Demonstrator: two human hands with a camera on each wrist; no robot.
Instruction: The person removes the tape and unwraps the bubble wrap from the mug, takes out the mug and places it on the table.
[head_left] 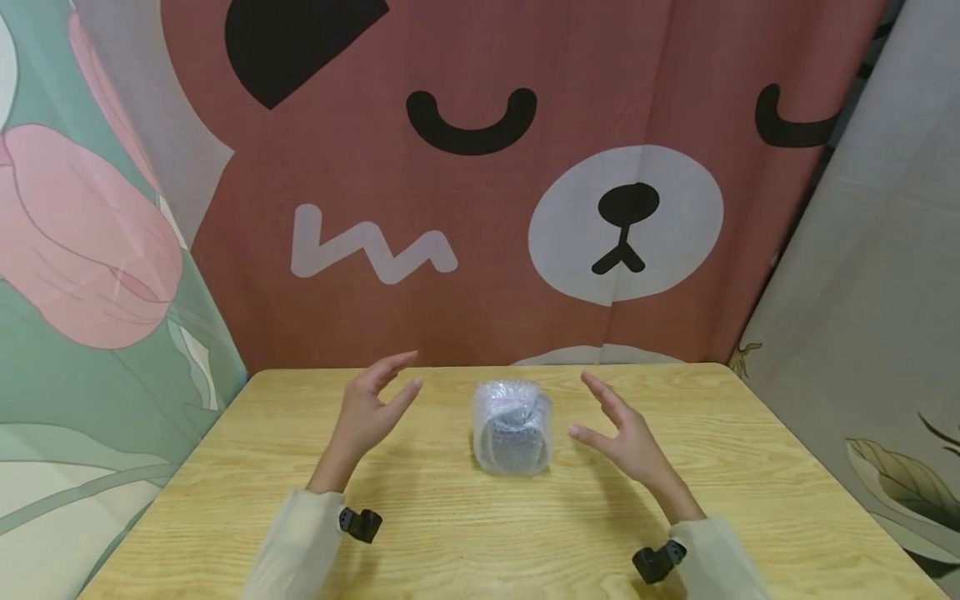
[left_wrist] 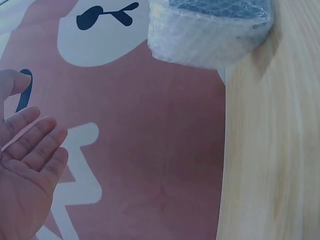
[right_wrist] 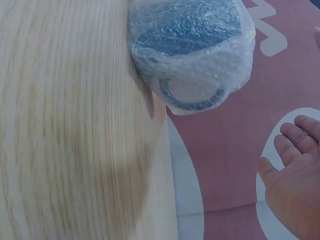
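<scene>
A bundle in bubble wrap (head_left: 512, 429) stands on the wooden table, between the two hands and touched by neither. Through the wrap in the right wrist view, a dark blue body and a ring like a mug's handle (right_wrist: 192, 102) show. To the left of the bundle, the left hand (head_left: 372, 407) is held above the table, thumb and fingers apart, holding nothing. On the other side, the right hand (head_left: 622, 432) faces it with fingers extended and nothing in its grasp. Both palms appear in the wrist views.
The light wooden table (head_left: 480, 542) ends at a brown curtain (head_left: 480, 317) with a bear face on it. A green and pink floral curtain (head_left: 90, 383) hangs at the left, a pale one (head_left: 847, 333) at the right. Each wrist wears a small black camera (head_left: 362, 525).
</scene>
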